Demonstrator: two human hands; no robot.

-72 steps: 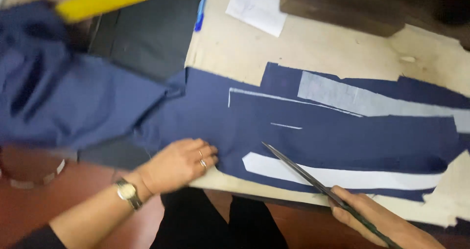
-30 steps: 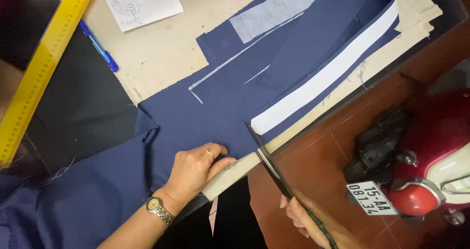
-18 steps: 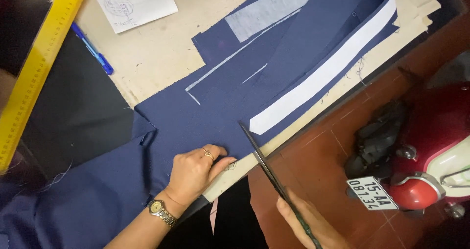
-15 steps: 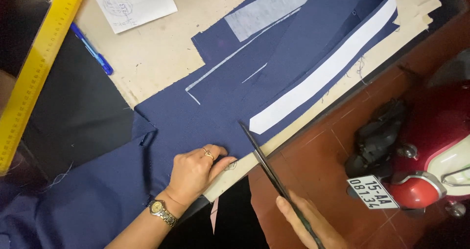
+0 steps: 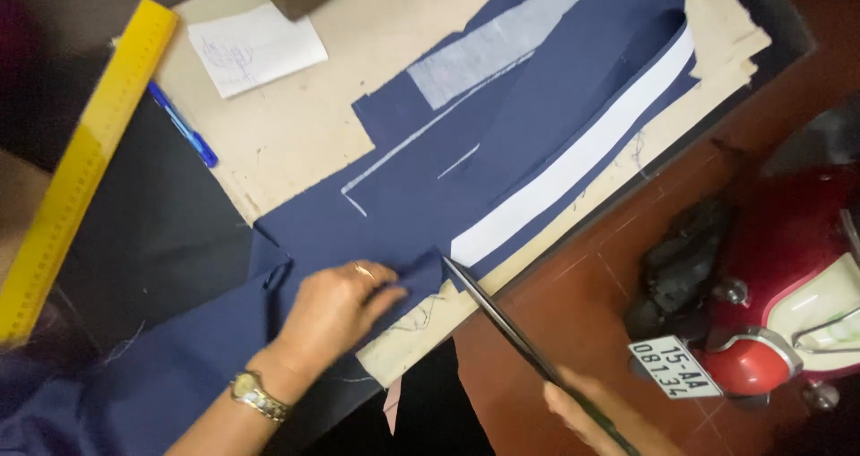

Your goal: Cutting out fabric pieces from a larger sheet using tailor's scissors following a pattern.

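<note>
Navy blue fabric [image 5: 537, 124] with white chalk lines lies spread over a beige cutting table [image 5: 305, 133]. A white strip [image 5: 582, 156] runs along its near edge. My left hand [image 5: 336, 308], with a ring and a gold wristwatch, pinches and lifts the fabric's near edge. My right hand [image 5: 596, 416], at the bottom of the frame, grips long dark scissors [image 5: 502, 317] whose tips touch the fabric edge just right of my left fingers.
A yellow ruler [image 5: 85, 160] lies at the left, with a blue pen [image 5: 184, 124] and a white paper slip [image 5: 255, 48] beside it. Black cloth [image 5: 152, 232] covers the table's left part. A red scooter [image 5: 788, 304] stands on the brown tiled floor at right.
My left hand has gone from lying flat on the fabric to pinching up its edge. The scissor tips have moved onto the fabric edge by the white strip.
</note>
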